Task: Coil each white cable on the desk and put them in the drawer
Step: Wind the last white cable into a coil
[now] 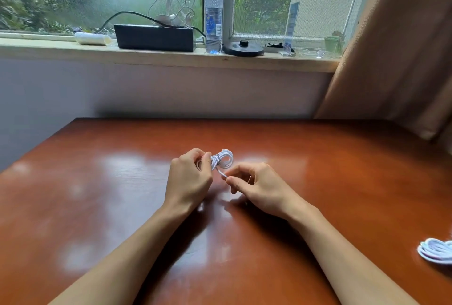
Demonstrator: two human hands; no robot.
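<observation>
A small white cable bundle (223,161) is held just above the middle of the brown desk (97,182), wound into loops with turns wrapped round its waist. My left hand (189,178) grips the bundle's left side. My right hand (256,186) pinches the cable's loose end, which runs down from the bundle to its fingertips. A second coiled white cable (436,252) lies on the desk at the right edge of view, partly cut off. No drawer is in view.
On the windowsill behind the desk stand a black box (154,38) with tangled cables on top, a water bottle (213,17), a round black base (243,48) and a white tube (91,38). A brown curtain (403,48) hangs at the right.
</observation>
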